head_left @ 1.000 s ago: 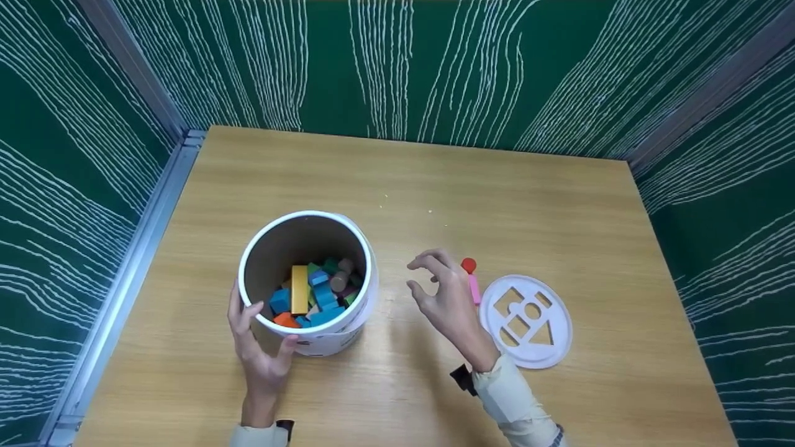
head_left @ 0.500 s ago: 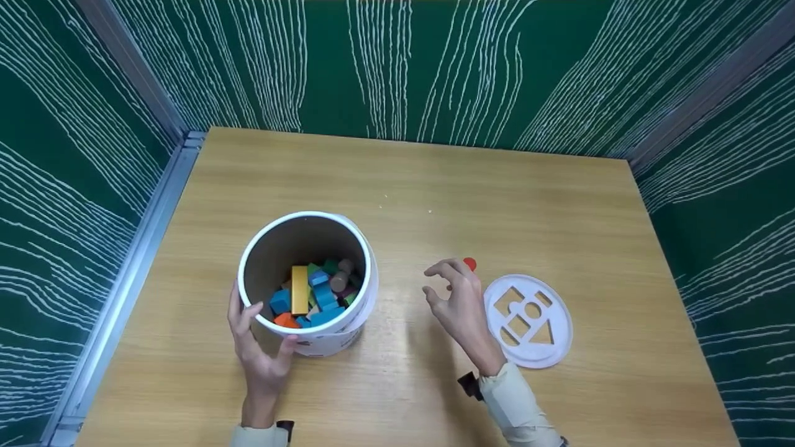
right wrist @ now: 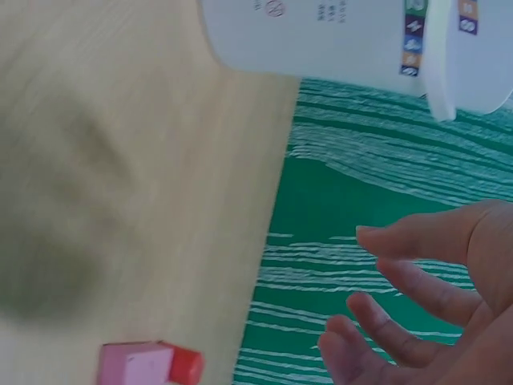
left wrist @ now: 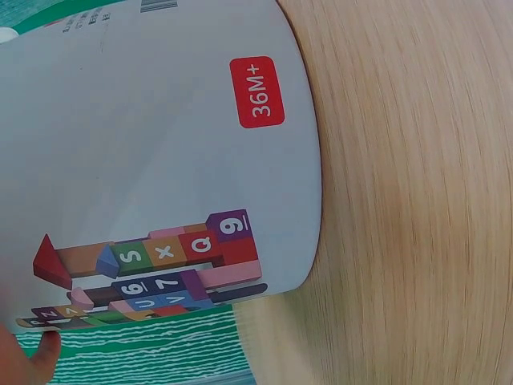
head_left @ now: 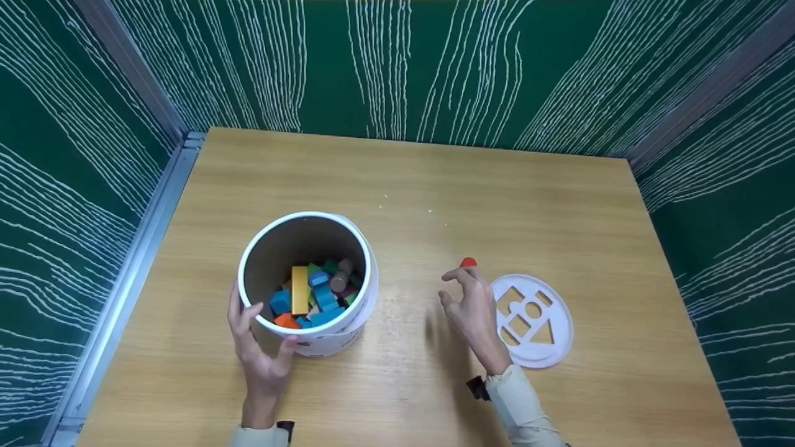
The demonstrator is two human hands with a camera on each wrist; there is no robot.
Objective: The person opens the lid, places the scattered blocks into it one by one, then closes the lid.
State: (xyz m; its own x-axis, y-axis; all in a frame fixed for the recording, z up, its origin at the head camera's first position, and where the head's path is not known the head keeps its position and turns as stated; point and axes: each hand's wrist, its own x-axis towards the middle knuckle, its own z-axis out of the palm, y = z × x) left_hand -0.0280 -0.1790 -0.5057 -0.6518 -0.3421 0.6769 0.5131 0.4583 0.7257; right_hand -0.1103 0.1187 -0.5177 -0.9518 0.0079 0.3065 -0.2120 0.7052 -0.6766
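A white bucket stands on the left half of the table, with several coloured blocks inside, among them a long yellow block. My left hand holds the bucket by its near-left side, fingers and thumb around the wall just below the rim. To the right, my right hand hovers over the table with fingers loosely bent and nothing between them. Just beyond it a red block shows; in the right wrist view it lies against a pink block, which the hand hides from the head view.
A round white lid with shaped cut-outs lies right of my right hand. Tiny pale crumbs dot the wooden table past the bucket. Green walls with white wavy lines enclose the back and sides.
My right hand has drifted right, away from the bucket, and now covers the pink block and part of the lid. The left hand and bucket have stayed put.
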